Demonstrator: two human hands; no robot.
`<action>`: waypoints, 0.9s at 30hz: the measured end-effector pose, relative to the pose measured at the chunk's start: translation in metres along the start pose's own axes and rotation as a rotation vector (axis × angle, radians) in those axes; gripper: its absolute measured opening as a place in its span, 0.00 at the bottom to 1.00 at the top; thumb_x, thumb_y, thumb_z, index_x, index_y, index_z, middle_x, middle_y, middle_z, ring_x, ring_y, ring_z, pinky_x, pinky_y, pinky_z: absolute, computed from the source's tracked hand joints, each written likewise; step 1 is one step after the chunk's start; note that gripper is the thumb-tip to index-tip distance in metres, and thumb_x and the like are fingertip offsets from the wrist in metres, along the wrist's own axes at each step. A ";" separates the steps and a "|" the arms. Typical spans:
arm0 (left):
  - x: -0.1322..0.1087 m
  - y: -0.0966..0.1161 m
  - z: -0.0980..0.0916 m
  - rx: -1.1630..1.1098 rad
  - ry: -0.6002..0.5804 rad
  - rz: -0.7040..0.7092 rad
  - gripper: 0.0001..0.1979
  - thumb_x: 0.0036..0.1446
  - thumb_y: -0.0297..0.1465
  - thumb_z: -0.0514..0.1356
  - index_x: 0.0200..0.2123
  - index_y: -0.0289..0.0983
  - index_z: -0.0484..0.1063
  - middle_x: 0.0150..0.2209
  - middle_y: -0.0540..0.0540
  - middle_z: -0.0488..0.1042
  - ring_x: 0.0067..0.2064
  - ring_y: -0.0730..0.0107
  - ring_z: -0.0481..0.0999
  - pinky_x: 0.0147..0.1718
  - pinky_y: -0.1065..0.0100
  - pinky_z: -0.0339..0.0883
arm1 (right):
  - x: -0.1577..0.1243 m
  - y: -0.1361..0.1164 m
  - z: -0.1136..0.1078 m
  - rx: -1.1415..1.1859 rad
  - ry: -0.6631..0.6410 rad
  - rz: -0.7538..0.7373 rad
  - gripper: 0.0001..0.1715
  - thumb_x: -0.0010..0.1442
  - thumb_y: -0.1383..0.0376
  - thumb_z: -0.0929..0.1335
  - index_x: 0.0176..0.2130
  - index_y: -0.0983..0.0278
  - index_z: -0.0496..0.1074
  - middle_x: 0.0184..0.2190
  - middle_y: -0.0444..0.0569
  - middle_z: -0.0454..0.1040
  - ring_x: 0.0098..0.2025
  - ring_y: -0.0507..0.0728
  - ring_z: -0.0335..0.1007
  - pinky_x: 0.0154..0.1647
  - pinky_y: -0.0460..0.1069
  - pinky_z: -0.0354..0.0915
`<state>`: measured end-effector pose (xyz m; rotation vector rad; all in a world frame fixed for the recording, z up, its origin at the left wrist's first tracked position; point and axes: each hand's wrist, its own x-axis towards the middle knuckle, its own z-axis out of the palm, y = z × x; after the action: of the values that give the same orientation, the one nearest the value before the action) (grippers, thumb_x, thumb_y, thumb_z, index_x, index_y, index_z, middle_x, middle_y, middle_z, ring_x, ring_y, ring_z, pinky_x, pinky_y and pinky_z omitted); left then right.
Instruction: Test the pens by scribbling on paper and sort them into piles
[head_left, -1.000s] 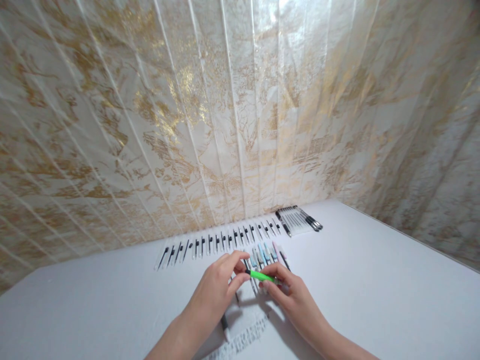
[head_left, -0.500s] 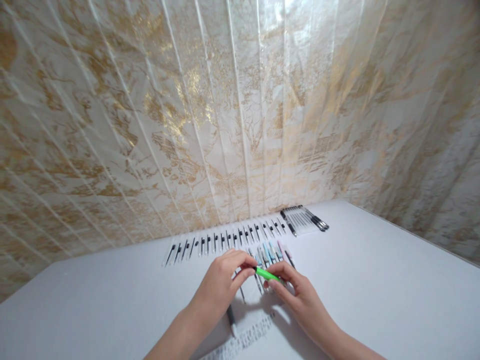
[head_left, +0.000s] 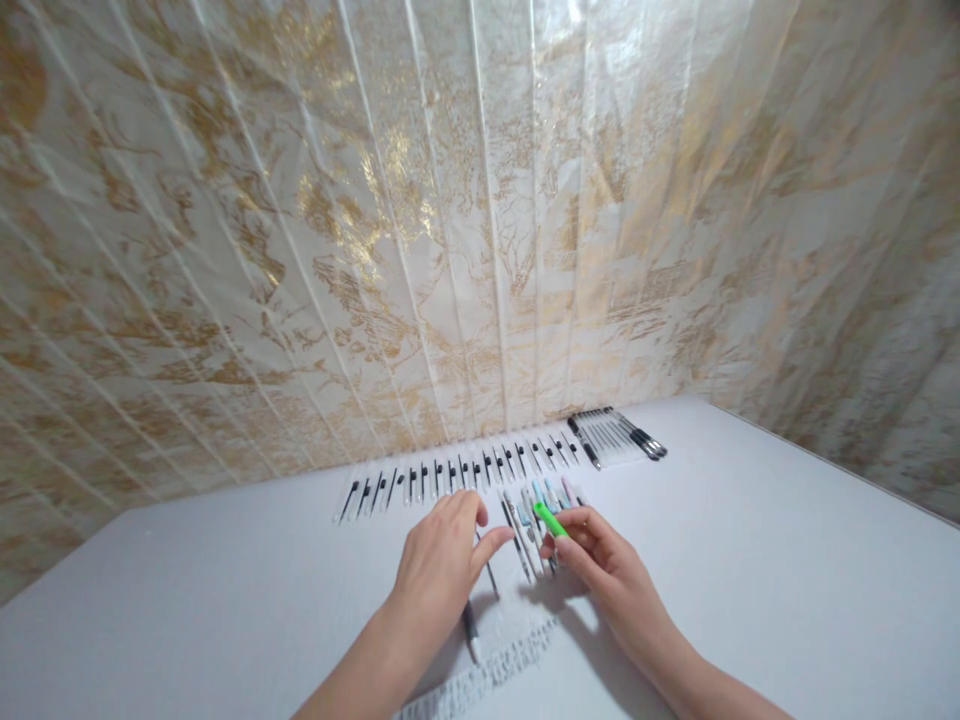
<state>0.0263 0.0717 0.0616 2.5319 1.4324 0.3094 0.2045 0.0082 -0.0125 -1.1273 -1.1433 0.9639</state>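
Green pen barrel (head_left: 552, 520) in the grip of the right hand (head_left: 606, 562)

Thumb and forefinger of the right hand are clamped on the near part of the green barrel, which is raised off the white table (head_left: 750, 520). The barrel tilts, its far end pointing up and leftward, with a small dark spot showing there. The left hand (head_left: 441, 555) is near it but not touching it: its thumb and forefinger stand apart, pointing toward the barrel, with nothing visible between them. The other fingers of that hand curl out of sight, so I cannot tell whether they hold anything.

Behind and beside the barrel lies a cluster of pale pens (head_left: 524, 514), some with blue or pink parts, partly covered by the right hand. Just beside the left thumb, a thin dark rod (head_left: 491, 577) lies on the table. Nearer the person, a black pen (head_left: 471, 632) with a pale end shows beyond the left wrist, and next to it runs a band of dark marks (head_left: 514, 658), too blurred to identify.

Toward the back edge, clear pieces with black parts (head_left: 438, 479) form a long row. At its right end, clear-barrelled pens (head_left: 611, 440) lie side by side before a gold-patterned hanging (head_left: 480, 250).
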 end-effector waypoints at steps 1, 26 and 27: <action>-0.001 0.000 0.003 0.067 -0.008 -0.041 0.10 0.62 0.35 0.59 0.38 0.33 0.72 0.39 0.42 0.75 0.43 0.56 0.74 0.40 0.61 0.66 | 0.001 0.001 -0.001 0.020 0.026 0.011 0.17 0.60 0.50 0.68 0.39 0.60 0.69 0.30 0.46 0.77 0.32 0.56 0.69 0.32 0.50 0.60; -0.023 0.021 -0.013 -0.003 -0.130 0.077 0.03 0.62 0.28 0.57 0.36 0.38 0.71 0.38 0.47 0.76 0.40 0.61 0.76 0.37 0.66 0.64 | -0.003 -0.010 0.015 0.322 0.016 0.220 0.26 0.51 0.46 0.73 0.28 0.64 0.64 0.20 0.38 0.65 0.18 0.44 0.42 0.20 0.43 0.42; -0.024 0.017 -0.013 0.036 -0.135 0.033 0.04 0.63 0.29 0.57 0.37 0.38 0.71 0.39 0.46 0.77 0.41 0.59 0.77 0.38 0.64 0.65 | -0.002 -0.010 0.015 0.330 0.040 0.210 0.26 0.50 0.47 0.73 0.28 0.64 0.65 0.20 0.38 0.65 0.18 0.44 0.42 0.20 0.43 0.41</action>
<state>0.0250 0.0437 0.0770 2.5532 1.3584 0.1160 0.1899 0.0065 -0.0022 -1.0036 -0.8068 1.2370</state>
